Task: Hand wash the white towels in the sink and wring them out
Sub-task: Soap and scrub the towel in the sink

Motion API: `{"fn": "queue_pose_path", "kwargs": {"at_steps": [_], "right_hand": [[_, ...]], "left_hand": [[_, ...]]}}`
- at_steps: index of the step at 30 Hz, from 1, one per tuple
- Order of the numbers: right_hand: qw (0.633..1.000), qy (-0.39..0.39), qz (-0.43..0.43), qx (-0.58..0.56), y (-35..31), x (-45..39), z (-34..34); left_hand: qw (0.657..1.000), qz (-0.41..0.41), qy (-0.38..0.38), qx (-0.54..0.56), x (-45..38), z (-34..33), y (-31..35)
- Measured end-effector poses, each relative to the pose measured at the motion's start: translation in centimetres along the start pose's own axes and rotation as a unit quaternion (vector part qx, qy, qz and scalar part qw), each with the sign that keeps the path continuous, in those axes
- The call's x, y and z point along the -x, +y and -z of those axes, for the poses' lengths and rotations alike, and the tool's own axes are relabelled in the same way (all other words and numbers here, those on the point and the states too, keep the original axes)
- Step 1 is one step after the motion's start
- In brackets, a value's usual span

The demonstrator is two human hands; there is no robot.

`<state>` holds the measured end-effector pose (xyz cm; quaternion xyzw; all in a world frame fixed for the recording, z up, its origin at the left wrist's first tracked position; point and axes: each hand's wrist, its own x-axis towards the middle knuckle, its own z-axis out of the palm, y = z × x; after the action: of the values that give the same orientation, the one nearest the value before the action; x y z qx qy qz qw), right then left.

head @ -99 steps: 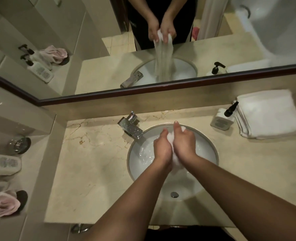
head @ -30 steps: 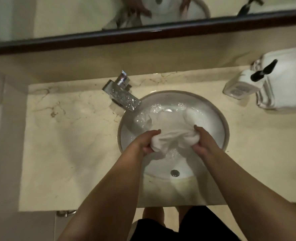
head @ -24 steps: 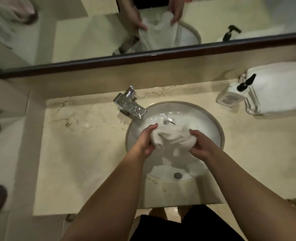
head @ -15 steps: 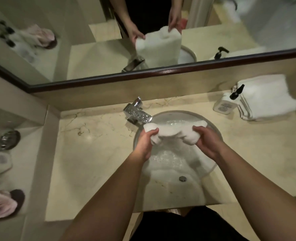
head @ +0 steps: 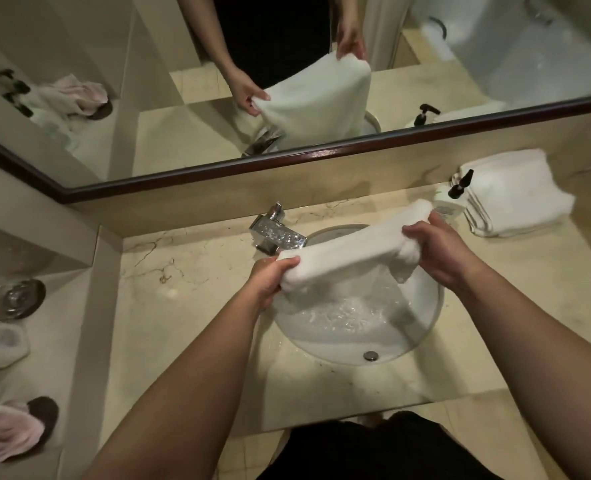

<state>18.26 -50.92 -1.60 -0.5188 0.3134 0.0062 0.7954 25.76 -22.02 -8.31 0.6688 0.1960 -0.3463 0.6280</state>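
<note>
Holding towel (head: 349, 252), labels unreadable.

Wet white towel (head: 349, 254) stretched out above the round white sink (head: 425, 327), upper edge bunched and slanting up to the right, lower part hanging down into the basin. Stack of folded white towels (head: 516, 192) on the surface, right of the sink.

Wet towel (head: 349, 252) between hands above sink (head: 425, 327)

towel (head: 349, 254) now stretched wider, higher
</note>
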Motion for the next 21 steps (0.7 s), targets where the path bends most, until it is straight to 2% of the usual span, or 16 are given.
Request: {"fn": "queue_pose_path", "kwargs": {"at_steps": [2, 3, 6, 8, 10, 12, 13, 16, 17, 19, 21], "right_hand": [[0.983, 0.025, 0.009, 0.183, -0.8, 0.2, 0.4], [0.956, 0.042, 0.037, 0.287, -1.0, 0.0, 0.8], [0.823, 0.076, 0.132, 0.547, -0.8, -1.2, 2.4], [0.769, 0.118, 0.138, 0.613, -0.3, -1.8, 3.2], [0.756, 0.173, 0.098, 0.624, 0.1, -1.9, 3.6], [0.765, 0.216, 0.057, 0.603, 0.7, -1.6, 3.7], [0.793, 0.231, 0.042, 0.563, 1.1, -1.4, 3.5], [0.924, 0.232, 0.016, 0.304, 2.5, -1.4, 3.0], [0.952, 0.223, 0.005, 0.209, 3.0, -1.3, 2.5], [0.975, 0.217, -0.002, 0.056, 3.9, -1.6, 1.9], [0.977, 0.210, -0.011, -0.041, 4.7, -1.9, 1.4]], "left_hand": [[0.994, -0.029, 0.035, -0.100, -0.3, 0.7, 0.2], [0.989, -0.043, 0.048, -0.133, -0.2, 1.0, 0.4], [0.980, -0.066, 0.060, -0.180, -0.9, 1.8, -0.1], [0.980, -0.062, 0.057, -0.183, -1.0, 1.8, -0.2], [0.989, -0.031, 0.060, -0.131, -1.4, 1.5, -0.3], [0.997, 0.025, 0.057, -0.045, -1.9, 1.3, -0.8], [0.997, 0.053, 0.050, 0.016, -2.0, 1.1, -0.9], [0.971, 0.149, -0.004, 0.187, -1.6, 0.0, -1.0], [0.958, 0.181, -0.019, 0.222, -1.6, -0.3, -1.1], [0.943, 0.234, -0.044, 0.232, -1.3, -1.0, -1.3], [0.937, 0.264, -0.063, 0.220, -1.3, -1.4, -1.9]]}}
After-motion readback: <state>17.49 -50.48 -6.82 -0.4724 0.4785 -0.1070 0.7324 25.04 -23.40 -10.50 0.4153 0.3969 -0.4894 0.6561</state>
